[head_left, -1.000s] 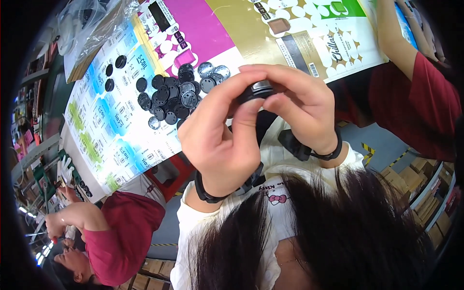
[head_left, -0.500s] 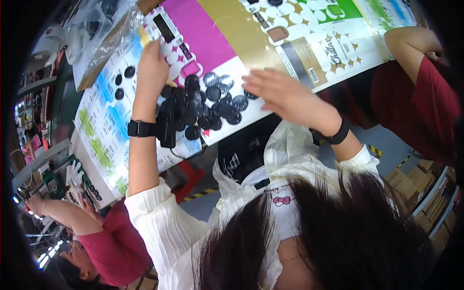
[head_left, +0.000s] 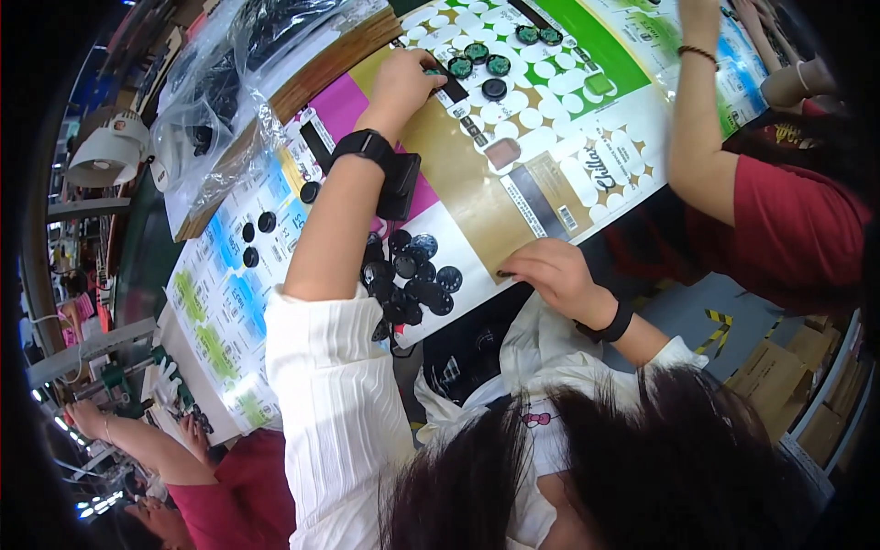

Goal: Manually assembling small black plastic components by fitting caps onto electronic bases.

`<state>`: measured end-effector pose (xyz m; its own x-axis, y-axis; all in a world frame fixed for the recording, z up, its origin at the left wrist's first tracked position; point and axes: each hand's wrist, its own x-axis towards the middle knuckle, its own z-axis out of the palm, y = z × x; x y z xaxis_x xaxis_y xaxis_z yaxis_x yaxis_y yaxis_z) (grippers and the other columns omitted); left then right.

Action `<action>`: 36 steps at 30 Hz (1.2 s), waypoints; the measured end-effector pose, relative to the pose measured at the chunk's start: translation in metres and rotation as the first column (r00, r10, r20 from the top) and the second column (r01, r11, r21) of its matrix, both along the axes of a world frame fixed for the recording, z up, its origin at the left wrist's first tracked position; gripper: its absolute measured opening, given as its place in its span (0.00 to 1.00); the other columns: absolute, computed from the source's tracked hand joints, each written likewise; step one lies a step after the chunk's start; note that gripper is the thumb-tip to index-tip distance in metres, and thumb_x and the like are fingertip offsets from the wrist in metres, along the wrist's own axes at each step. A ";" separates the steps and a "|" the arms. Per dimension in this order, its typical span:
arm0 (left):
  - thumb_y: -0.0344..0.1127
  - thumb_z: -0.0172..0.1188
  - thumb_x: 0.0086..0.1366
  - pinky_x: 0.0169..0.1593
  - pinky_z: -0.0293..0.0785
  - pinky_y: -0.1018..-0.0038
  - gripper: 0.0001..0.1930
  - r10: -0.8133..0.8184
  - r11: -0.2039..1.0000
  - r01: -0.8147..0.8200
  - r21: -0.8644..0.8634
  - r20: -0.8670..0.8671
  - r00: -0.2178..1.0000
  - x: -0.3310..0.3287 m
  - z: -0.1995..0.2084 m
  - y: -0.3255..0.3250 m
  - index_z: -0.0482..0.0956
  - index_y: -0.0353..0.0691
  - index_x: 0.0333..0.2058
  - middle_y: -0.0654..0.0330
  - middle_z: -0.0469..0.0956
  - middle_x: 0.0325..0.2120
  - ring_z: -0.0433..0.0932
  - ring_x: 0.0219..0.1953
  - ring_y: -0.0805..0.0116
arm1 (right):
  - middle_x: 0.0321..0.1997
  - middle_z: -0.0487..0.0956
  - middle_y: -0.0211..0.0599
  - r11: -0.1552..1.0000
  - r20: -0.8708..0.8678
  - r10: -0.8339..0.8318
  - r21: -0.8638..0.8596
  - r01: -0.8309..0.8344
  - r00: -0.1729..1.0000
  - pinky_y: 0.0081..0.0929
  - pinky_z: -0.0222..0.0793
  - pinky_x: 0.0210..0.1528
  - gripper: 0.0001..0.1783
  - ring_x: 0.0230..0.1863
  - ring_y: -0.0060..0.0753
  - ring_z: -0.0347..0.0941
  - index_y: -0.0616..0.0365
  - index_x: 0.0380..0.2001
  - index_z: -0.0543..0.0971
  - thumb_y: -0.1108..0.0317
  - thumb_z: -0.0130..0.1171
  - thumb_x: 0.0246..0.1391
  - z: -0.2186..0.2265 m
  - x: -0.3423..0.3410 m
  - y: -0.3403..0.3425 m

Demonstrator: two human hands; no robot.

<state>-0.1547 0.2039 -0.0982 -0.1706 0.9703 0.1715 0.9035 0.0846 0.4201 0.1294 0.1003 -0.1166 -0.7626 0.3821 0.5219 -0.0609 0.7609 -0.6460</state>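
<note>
My left hand (head_left: 403, 87) reaches across the printed sheets, its fingers curled over a round piece (head_left: 431, 71) that looks black and green, mostly hidden. Just to the right sit several round black pieces with green tops (head_left: 477, 52), and a plain black cap (head_left: 494, 89) lies below them. Near the table's front edge my right hand (head_left: 561, 275) is closed, thumb and fingers pinching a small dark piece (head_left: 503, 273) whose shape is unclear. Between my two arms is a heap of glossy black round caps (head_left: 426, 280), partly covered by my left sleeve.
Loose black caps (head_left: 267, 222) stand on the sheet at left. A wooden-edged board (head_left: 302, 87) under clear plastic film (head_left: 211, 137) borders the far left. Co-workers in red sit on both sides; one arm (head_left: 694, 119) reaches over the table at right. Cardboard boxes (head_left: 765, 376) stand lower right.
My left hand has moved right and away, from beside the cap heap to the green-topped pieces. My right hand has gone from spread fingers to a pinch. The view has shifted.
</note>
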 end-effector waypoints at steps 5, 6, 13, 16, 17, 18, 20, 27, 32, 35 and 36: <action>0.36 0.62 0.40 0.34 0.68 0.69 0.12 0.055 0.982 -0.049 -0.182 0.028 0.998 0.016 0.023 0.001 0.75 0.40 0.26 0.52 0.73 0.24 0.72 0.29 0.57 | 0.26 0.72 0.38 0.869 0.023 -0.256 -0.433 0.241 0.966 0.16 0.62 0.22 0.07 0.22 0.23 0.68 0.64 0.28 0.72 0.81 0.50 0.41 0.031 0.002 0.017; 0.35 0.61 0.41 0.32 0.68 0.73 0.12 0.032 0.990 -0.028 -0.141 0.032 0.999 0.022 0.029 -0.008 0.74 0.39 0.27 0.56 0.73 0.22 0.72 0.27 0.64 | 0.26 0.72 0.38 0.866 0.025 -0.257 -0.438 0.241 0.966 0.16 0.62 0.22 0.07 0.22 0.23 0.68 0.64 0.28 0.72 0.81 0.50 0.41 0.040 0.002 0.020; 0.24 0.48 0.53 0.36 0.72 0.79 0.14 0.006 0.997 0.063 -0.043 0.870 0.493 0.105 0.101 -0.112 0.67 0.31 0.40 0.54 0.69 0.33 0.73 0.29 0.69 | 0.26 0.72 0.35 0.693 -0.125 -0.259 -0.715 0.095 0.958 0.13 0.63 0.23 0.07 0.21 0.19 0.67 0.67 0.31 0.72 0.81 0.48 0.45 0.097 -0.016 0.034; 0.23 0.46 0.55 0.35 0.71 0.81 0.13 -0.015 1.000 -0.021 0.023 0.945 0.326 0.134 0.111 -0.146 0.65 0.29 0.40 0.55 0.70 0.33 0.73 0.30 0.73 | 0.27 0.73 0.35 0.715 -0.187 -0.220 -0.699 0.027 0.957 0.13 0.64 0.23 0.08 0.21 0.20 0.68 0.68 0.32 0.71 0.81 0.49 0.44 0.102 -0.027 0.031; 0.23 0.46 0.55 0.36 0.71 0.81 0.13 -0.040 0.994 -0.090 0.067 0.961 0.274 0.141 0.112 -0.154 0.64 0.29 0.41 0.55 0.70 0.34 0.73 0.32 0.72 | 0.27 0.73 0.36 0.770 -0.205 -0.227 -0.636 0.047 0.952 0.14 0.64 0.23 0.09 0.22 0.20 0.68 0.67 0.32 0.72 0.82 0.50 0.43 0.101 -0.029 0.029; 0.23 0.45 0.56 0.37 0.71 0.81 0.13 -0.066 0.980 -0.168 0.106 0.972 0.227 0.146 0.114 -0.162 0.63 0.28 0.41 0.55 0.70 0.34 0.72 0.33 0.72 | 0.27 0.73 0.36 0.821 -0.228 -0.224 -0.569 0.058 0.948 0.14 0.64 0.24 0.10 0.22 0.21 0.68 0.67 0.33 0.72 0.82 0.51 0.42 0.102 -0.032 0.026; 0.23 0.45 0.56 0.37 0.71 0.80 0.13 -0.092 0.958 -0.253 0.136 0.980 0.178 0.150 0.112 -0.170 0.62 0.28 0.42 0.55 0.69 0.35 0.72 0.34 0.72 | 0.27 0.73 0.37 0.863 -0.244 -0.216 -0.500 0.068 0.945 0.14 0.65 0.24 0.11 0.22 0.22 0.69 0.67 0.33 0.72 0.82 0.52 0.41 0.103 -0.035 0.022; 0.25 0.45 0.57 0.41 0.70 0.77 0.13 -0.113 0.883 -0.355 0.306 0.874 0.472 0.150 0.104 -0.189 0.62 0.26 0.42 0.54 0.70 0.35 0.70 0.38 0.70 | 0.30 0.71 0.38 0.993 -0.219 -0.101 -0.076 0.086 0.971 0.13 0.64 0.25 0.20 0.25 0.24 0.68 0.63 0.34 0.74 0.80 0.60 0.29 0.111 -0.034 0.006; 0.29 0.46 0.57 0.41 0.71 0.72 0.17 -0.175 0.942 -0.275 0.192 0.981 0.086 0.144 0.112 -0.201 0.60 0.26 0.45 0.50 0.70 0.36 0.72 0.38 0.65 | 0.32 0.69 0.38 0.981 -0.242 -0.029 0.178 0.073 0.970 0.13 0.65 0.27 0.23 0.28 0.24 0.68 0.65 0.34 0.73 0.77 0.62 0.26 0.108 -0.026 0.017; 0.31 0.50 0.56 0.42 0.70 0.72 0.19 -0.198 0.970 -0.150 0.192 0.980 -0.020 0.137 0.112 -0.207 0.61 0.27 0.45 0.50 0.70 0.37 0.71 0.38 0.65 | 0.33 0.68 0.40 0.997 -0.293 0.057 0.071 -0.038 0.955 0.14 0.65 0.29 0.25 0.30 0.26 0.67 0.68 0.34 0.73 0.75 0.63 0.25 0.115 -0.023 0.013; 0.31 0.50 0.56 0.42 0.70 0.72 0.19 -0.197 0.970 -0.151 0.192 0.980 -0.021 0.136 0.113 -0.209 0.61 0.27 0.45 0.50 0.70 0.37 0.71 0.38 0.65 | 0.33 0.68 0.40 0.997 -0.292 0.058 0.070 -0.039 0.955 0.14 0.65 0.29 0.25 0.30 0.26 0.67 0.68 0.34 0.73 0.75 0.63 0.25 0.117 -0.023 0.013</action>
<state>-0.0190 -0.0051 0.0146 -0.3123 0.9499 0.0100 -0.4469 -0.1562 0.8808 0.1063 0.1129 0.0007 -0.5891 0.3074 0.7473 -0.2786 0.7909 -0.5449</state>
